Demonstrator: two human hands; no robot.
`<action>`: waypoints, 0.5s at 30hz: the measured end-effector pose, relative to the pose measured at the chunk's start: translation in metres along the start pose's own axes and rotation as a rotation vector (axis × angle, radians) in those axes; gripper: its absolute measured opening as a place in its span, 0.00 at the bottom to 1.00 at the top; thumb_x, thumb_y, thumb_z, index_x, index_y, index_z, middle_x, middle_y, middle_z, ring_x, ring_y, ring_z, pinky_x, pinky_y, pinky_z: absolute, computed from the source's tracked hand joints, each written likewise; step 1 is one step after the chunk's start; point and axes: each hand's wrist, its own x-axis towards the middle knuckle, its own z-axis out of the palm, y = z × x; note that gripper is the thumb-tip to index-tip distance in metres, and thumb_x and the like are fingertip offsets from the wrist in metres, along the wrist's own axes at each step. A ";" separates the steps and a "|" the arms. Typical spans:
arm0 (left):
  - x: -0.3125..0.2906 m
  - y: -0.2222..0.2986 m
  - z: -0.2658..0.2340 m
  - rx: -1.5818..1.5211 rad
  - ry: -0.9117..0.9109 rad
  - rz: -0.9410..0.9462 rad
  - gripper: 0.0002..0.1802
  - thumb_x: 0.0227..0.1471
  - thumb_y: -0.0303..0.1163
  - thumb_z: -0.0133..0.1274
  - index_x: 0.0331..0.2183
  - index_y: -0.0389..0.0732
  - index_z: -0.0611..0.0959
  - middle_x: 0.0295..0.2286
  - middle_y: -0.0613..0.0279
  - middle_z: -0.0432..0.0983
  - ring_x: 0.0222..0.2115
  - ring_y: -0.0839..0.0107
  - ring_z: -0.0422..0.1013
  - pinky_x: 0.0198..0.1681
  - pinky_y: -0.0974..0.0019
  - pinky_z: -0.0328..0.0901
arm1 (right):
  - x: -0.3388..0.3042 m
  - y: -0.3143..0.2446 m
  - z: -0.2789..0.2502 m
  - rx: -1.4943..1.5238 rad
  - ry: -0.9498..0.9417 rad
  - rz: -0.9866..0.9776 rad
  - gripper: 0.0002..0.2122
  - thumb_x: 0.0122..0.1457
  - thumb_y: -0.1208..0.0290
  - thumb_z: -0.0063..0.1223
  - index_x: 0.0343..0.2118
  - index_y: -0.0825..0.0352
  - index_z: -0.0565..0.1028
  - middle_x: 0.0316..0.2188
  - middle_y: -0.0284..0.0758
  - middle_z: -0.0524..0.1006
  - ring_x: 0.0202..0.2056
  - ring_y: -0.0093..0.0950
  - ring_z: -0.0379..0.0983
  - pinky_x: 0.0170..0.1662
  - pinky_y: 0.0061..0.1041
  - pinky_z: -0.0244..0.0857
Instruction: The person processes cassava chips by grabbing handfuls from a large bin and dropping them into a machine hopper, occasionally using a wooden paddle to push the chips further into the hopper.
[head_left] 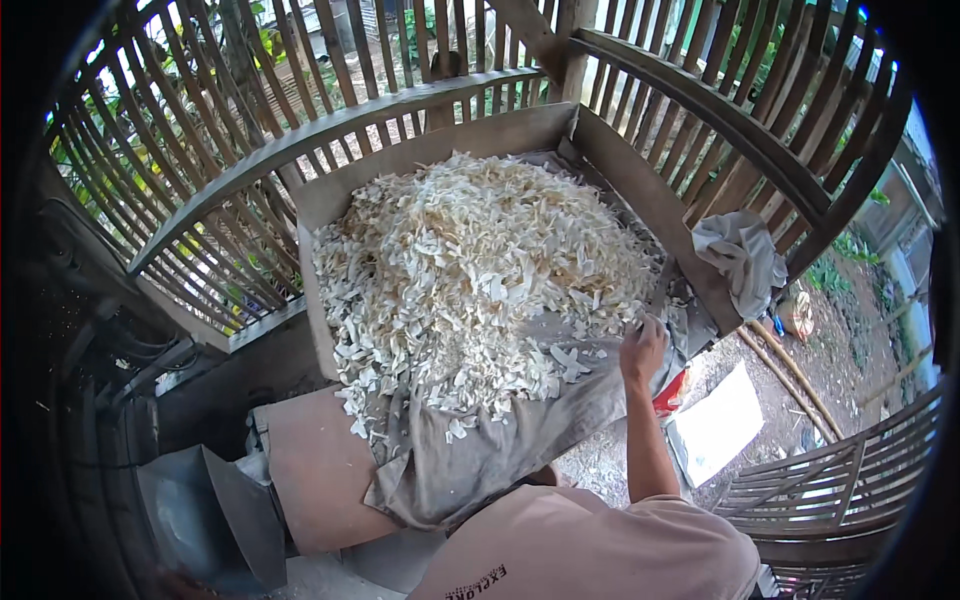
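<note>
Filling the near edge, a beige shirt [600,545] leaves no left hand in view, so I cannot tell how its fingers stand. Left of the shirt, a brown panel [325,475] abuts the grey cloth [450,470], which droops over the tray's near side with loose flakes along it; a tug there could tip these off. The right hand [643,350] is at the cloth's right side, fingers bent; whether they pinch fabric or merely rest, I cannot tell. A sharp pull from there could drag the lining and start a slide. Beyond, the pale flakes [470,260] lie heaped in the wooden tray [440,140], and their loose slope could slump toward that unwalled front. Farther off, the slatted fence [330,135] has gaps through which any flakes thrown over the back wall might be lost.
</note>
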 end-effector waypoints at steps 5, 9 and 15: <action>-0.047 0.053 0.014 -0.065 0.266 0.068 0.21 0.57 0.43 0.53 0.43 0.35 0.82 0.36 0.54 0.81 0.33 0.68 0.75 0.35 0.65 0.69 | 0.022 0.047 0.001 -0.358 -0.373 0.397 0.24 0.48 0.67 0.53 0.49 0.69 0.69 0.48 0.49 0.71 0.51 0.48 0.66 0.54 0.42 0.61; -0.049 0.040 0.019 0.105 0.117 0.124 0.24 0.60 0.46 0.50 0.44 0.34 0.82 0.35 0.58 0.81 0.35 0.70 0.77 0.37 0.67 0.70 | 0.043 0.073 0.011 -0.137 -0.387 0.526 0.15 0.46 0.72 0.50 0.37 0.74 0.74 0.25 0.46 0.74 0.31 0.45 0.76 0.35 0.35 0.72; -0.064 0.052 0.025 -0.094 -0.137 0.012 0.20 0.57 0.40 0.54 0.46 0.37 0.80 0.37 0.64 0.79 0.37 0.75 0.75 0.30 0.75 0.64 | 0.053 -0.022 -0.022 0.865 -0.307 0.732 0.09 0.50 0.76 0.51 0.33 0.73 0.72 0.20 0.32 0.72 0.15 0.26 0.71 0.13 0.22 0.59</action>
